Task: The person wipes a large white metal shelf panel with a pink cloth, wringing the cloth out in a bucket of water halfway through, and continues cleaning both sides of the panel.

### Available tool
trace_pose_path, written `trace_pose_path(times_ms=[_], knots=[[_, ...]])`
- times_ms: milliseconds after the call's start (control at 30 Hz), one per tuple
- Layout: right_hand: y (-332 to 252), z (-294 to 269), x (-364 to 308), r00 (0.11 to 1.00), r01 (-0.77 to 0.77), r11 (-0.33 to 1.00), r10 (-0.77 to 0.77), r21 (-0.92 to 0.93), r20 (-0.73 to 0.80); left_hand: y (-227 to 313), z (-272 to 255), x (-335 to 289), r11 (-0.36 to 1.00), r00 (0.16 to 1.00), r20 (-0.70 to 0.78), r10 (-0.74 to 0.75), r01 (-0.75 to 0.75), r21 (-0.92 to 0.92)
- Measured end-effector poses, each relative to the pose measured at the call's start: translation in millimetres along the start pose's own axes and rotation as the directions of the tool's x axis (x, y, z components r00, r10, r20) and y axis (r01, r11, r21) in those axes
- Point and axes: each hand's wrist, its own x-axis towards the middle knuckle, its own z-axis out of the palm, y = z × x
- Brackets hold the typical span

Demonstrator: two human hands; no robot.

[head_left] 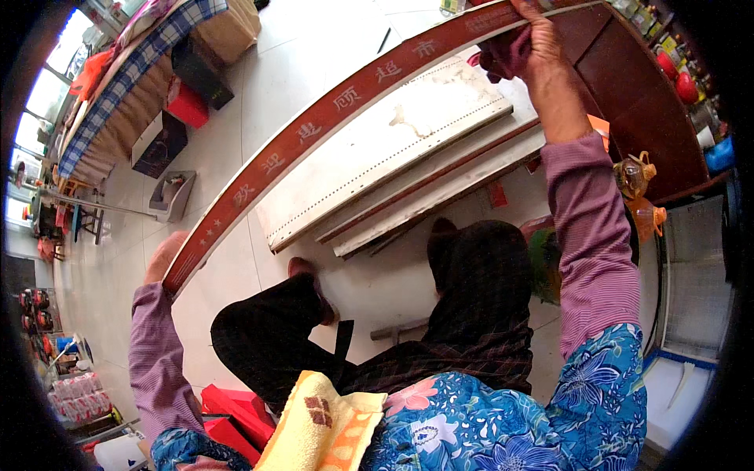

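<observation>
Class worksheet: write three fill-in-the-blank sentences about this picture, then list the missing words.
1. The left hand and right hand hold one long strip; the maroon cloth is by the ____ one.
2. The patterned towel is mainly ____.
3. The hand nearer the dustpan is the ____ one.
Missing words: right; yellow; left.

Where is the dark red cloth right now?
In the head view, the dark red cloth is at upper right, bunched at the right hand, just below the long red strip.

A head-worn fisheye looks down from close above the lap [471, 337].
</observation>
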Motion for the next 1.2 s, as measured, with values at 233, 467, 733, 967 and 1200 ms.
trace_pose_path(times_ms=[233, 467, 733, 967, 1200], knots=[[7.1, -3.8, 39.8, 0.989, 0.022, 1.0, -0.022, -0.003, -0.144, -2.3, 5.4, -15.6, 0.932, 0.918, 0.328, 0.223, -0.102, -0.349], [34.6, -34.6, 54.4, 0.938, -0.149, 0.985, 0.114, -0.084, -0.327, -89.9, -55.3, 22.8, 0.954, 0.987, -0.144, 0.076, -0.114, -0.278], [62.0, -25.9, 25.3, 0.91, -0.054, 0.984, -0.021, -0.167, -0.414, -31.4, -5.2, 60.0, 0.843, 0.951, -0.094, -0.295, 0.212, -0.494], [71.5, -41.0, 56.6, 0.915, -0.145, 0.971, 0.058, -0.192, -0.4, 42.1, 34.2, 61.2, 0.882, 0.635, -0.651, 0.416, -0.456, 0.12], [77.0, -45.7, 66.9, 0.896, -0.116, 0.978, 0.028, -0.173, -0.443, 86.4, 149.6, 71.1, 0.475, 0.509, -0.207, 0.835, -0.48, 0.738]])
